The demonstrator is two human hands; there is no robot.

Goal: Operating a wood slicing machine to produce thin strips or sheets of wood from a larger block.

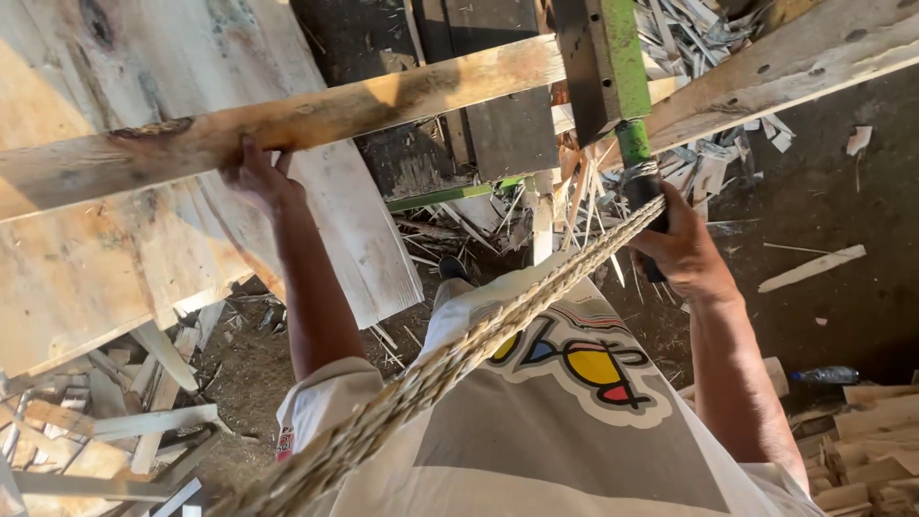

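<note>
My left hand [257, 175] grips the near edge of a long pale wooden plank [383, 101] that runs across the upper left. My right hand [682, 244] is closed around the dark grip of a green metal lever [632, 144] that hangs from a green and dark metal frame [601, 57]. A thick braided rope [459, 349] is tied at the lever by my right hand and runs down to the lower left across my shirt.
Wide pale boards [105, 258] lie under the plank at left. Wood offcuts and splinters [124, 412] litter the dirt floor. Another plank [795, 57] crosses the upper right. Stacked wood pieces [876, 450] and a plastic bottle [825, 375] sit at right.
</note>
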